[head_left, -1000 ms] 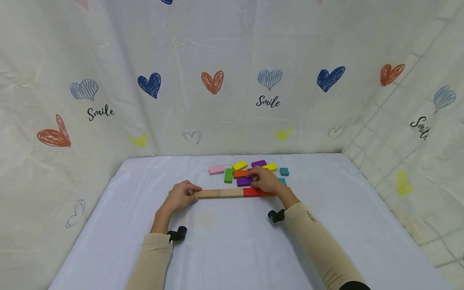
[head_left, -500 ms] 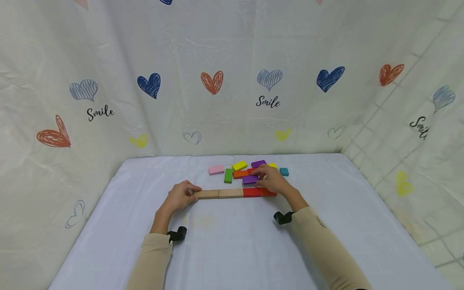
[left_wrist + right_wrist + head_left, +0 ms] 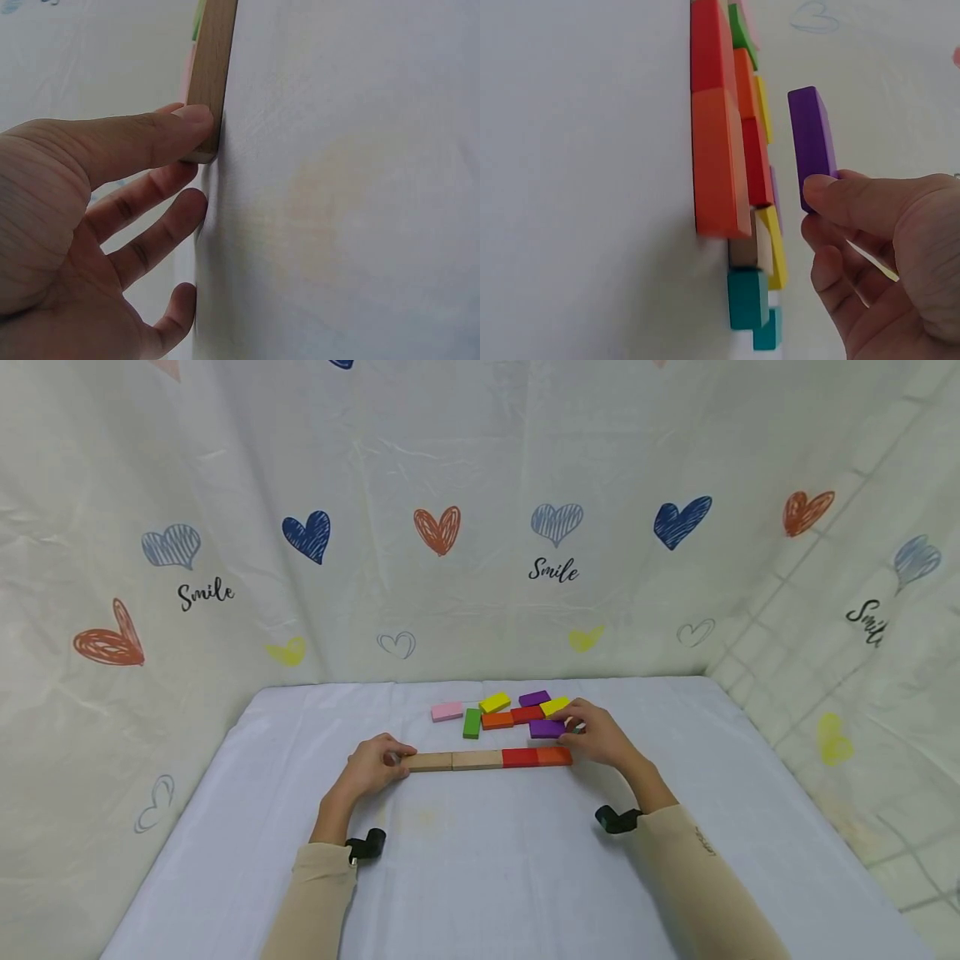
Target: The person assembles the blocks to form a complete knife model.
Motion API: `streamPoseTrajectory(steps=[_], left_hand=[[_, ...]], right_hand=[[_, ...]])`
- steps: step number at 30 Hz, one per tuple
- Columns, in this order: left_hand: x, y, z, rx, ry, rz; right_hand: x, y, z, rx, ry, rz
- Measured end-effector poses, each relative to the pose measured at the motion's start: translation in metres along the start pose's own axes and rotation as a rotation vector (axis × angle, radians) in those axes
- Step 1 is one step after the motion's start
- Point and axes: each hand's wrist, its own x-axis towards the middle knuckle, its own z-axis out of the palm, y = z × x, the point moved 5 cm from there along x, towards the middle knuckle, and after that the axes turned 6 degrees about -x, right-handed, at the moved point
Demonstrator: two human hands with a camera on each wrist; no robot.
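Observation:
My left hand (image 3: 372,766) pinches the left end of a plain wooden block (image 3: 431,762) between thumb and fingers. That block lies at the end of a straight row, followed by a second plain block (image 3: 477,760), a red block (image 3: 520,758) and an orange block (image 3: 555,757). In the right wrist view, a purple block (image 3: 810,135) is pinched by its near end in my right hand (image 3: 885,247), raised off the table. The head view has my right hand just behind the row's right end.
Behind the row lie loose blocks: pink (image 3: 447,712), green (image 3: 471,723), orange (image 3: 497,721), red (image 3: 527,715), yellow (image 3: 495,702) and another purple block (image 3: 534,698). The right wrist view adds a plain block (image 3: 744,244) and two teal ones (image 3: 748,300). White cloth (image 3: 465,860) covers the table.
My right hand has moved to the right, carrying the purple block along behind the row. The left hand stays on the plain wooden block.

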Motion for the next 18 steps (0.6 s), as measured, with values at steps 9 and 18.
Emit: streamPoseTrajectory(steps=[9, 18], left_hand=[[0.000, -0.002, 0.001, -0.013, 0.000, 0.007], [-0.001, 0.001, 0.000, -0.025, -0.004, 0.000]], right_hand=[[-0.019, 0.025, -0.011, -0.032, 0.044, -0.030], [-0.035, 0.047, -0.018, -0.021, 0.029, 0.010]])
